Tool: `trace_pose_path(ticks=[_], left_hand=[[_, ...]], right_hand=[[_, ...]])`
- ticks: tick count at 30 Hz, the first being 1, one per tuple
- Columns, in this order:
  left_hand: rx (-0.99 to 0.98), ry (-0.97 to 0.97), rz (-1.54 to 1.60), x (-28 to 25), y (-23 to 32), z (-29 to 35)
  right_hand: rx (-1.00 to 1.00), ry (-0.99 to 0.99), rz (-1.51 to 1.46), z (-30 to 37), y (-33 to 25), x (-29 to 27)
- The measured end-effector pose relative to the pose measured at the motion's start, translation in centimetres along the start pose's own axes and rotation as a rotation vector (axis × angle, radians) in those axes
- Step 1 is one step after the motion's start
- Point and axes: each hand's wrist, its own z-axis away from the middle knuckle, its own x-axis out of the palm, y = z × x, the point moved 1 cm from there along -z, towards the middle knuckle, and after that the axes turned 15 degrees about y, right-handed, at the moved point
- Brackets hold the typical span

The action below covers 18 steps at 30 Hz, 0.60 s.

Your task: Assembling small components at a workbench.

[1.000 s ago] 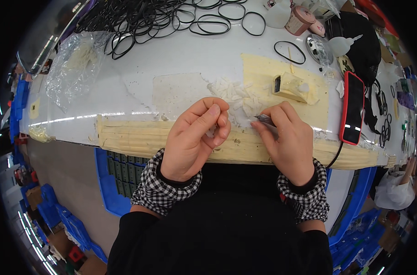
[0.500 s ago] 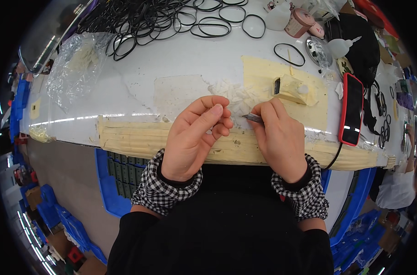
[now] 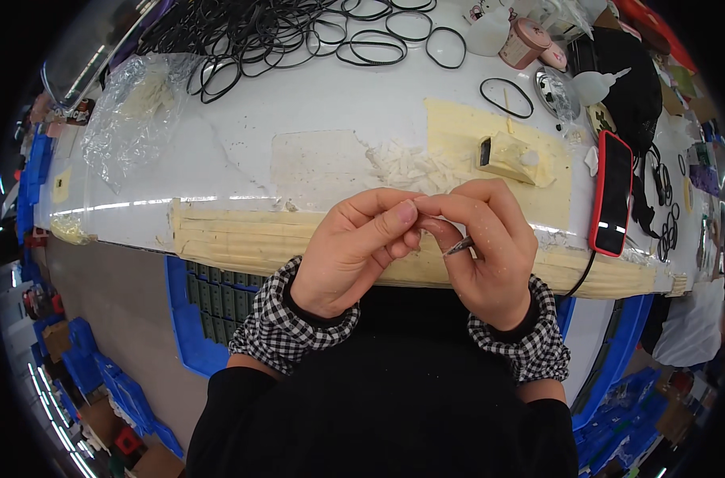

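Observation:
Over the front edge of the table, my left hand [image 3: 353, 248] and my right hand [image 3: 490, 251] meet at the fingertips. The left thumb and fingers are pinched together; whatever lies between them is too small or hidden to make out. A slim, dark, pointed metal tool [image 3: 459, 246] is tucked in my right hand, its tip sticking out between the fingers, while the thumb and index finger reach to the left fingertips. Specks of white dust show on the right hand. Just beyond the hands lies a heap of small white slivers [image 3: 414, 166].
Many black rubber belts [image 3: 243, 32] are piled at the back. A clear plastic bag [image 3: 135, 111] lies to the left. On the right are a tape-covered block [image 3: 507, 157], a red-cased phone [image 3: 611, 193] and a pink tub [image 3: 525, 41]. Yellow tape [image 3: 235, 235] lines the table's front edge.
My hands have come together at the fingertips. The right hand has turned, so the pointed tool now sits back among its fingers instead of pointing out in front.

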Motion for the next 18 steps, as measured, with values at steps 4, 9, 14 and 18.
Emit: trace_pose_path(ticks=[4,9,14,18], left_hand=[[0.025,-0.008,0.019,0.03,0.25,0.09],[0.019,0.049,0.049,0.16,0.0,0.28],[-0.035,0.042,0.052,0.28,-0.39,0.1],[-0.093,-0.078,0.032,-0.02,-0.24,0.02]], right_hand=[[0.089,0.016,-0.033,0.21,-0.12,-0.14],[0.111,0.034,-0.022,0.41,-0.57,-0.29],[0.113,-0.057,-0.09,0.08,-0.88,-0.37],[0.042,-0.204,0.083,-0.11,-0.28,-0.78]])
